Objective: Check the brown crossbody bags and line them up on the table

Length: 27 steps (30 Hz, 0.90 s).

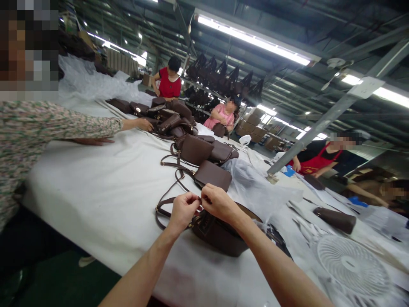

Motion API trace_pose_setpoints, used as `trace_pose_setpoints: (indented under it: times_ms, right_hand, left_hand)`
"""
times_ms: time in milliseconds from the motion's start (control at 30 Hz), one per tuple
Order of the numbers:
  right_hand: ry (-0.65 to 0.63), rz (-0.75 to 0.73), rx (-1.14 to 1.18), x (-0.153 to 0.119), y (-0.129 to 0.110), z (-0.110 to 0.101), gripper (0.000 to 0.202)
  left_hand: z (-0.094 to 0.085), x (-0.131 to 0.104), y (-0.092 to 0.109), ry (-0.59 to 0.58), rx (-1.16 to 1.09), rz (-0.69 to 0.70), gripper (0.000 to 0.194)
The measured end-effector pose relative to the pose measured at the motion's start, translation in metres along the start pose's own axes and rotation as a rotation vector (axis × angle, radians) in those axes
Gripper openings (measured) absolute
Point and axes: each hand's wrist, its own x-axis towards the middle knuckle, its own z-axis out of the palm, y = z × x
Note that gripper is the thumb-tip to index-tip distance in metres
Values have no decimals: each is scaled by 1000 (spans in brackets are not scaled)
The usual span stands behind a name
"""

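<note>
A dark brown handbag [223, 243] lies on the white-covered table in front of me, its top facing up. My left hand [183, 211] is closed in a pinch above the bag's left end, beside its looped strap [159, 209]. Fingertips of my right hand [219, 202] are pinched together and meet those of the left. A small dark bit shows between them, mostly hidden by the fingers. Below the hands, a dark tag [204, 225] with lettering rests against the bag. Just beyond them lies another brown bag [213, 175].
More brown bags [169, 121] are piled farther up the table [105, 183]. Clear plastic [255, 181] lies right of my hands, with a white fan [353, 266] at near right. A co-worker's hand [142, 124] reaches toward the pile from the left. Other people work beyond.
</note>
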Motion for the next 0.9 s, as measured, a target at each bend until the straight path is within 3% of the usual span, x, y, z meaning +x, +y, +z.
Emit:
trace_pose_setpoints:
  times_ms: [233,300,433,533,667,733,767,833,900]
  right_hand:
    - [34,22,-1,4,1,2,17]
    - [32,27,11,4,1,3,18]
    - [5,1,63,-7,-6,-9,14]
    - [-136,-81,61,-24,-15,-27,7]
    - [-377,-263,-94,-39,-20,-42,31]
    - [-411,-315,-203,-40,-18,-38,16]
    - [-404,-320,-238,-40,-17,-35,5]
    - [-330,-245,-240,-38,-15,-27,17]
    - [-205,-52,-151,-34,-16,-21,23]
  left_hand:
    - [-6,2,-3,-11,-64,22,5]
    - [-8,3,-2,-76,-186,8,4]
    - [-13,5,-4,-174,-509,-147,10]
    - [-17,6,-8,-221,-618,-244,13]
    - [-19,5,-13,-278,-765,-297,14]
    - [-17,3,-14,-312,-807,-267,12]
    - [-16,2,-14,-321,-823,-248,12]
    - [-15,-1,-16,-316,-876,-225,12]
    - [-15,-4,-19,-290,-981,-218,11]
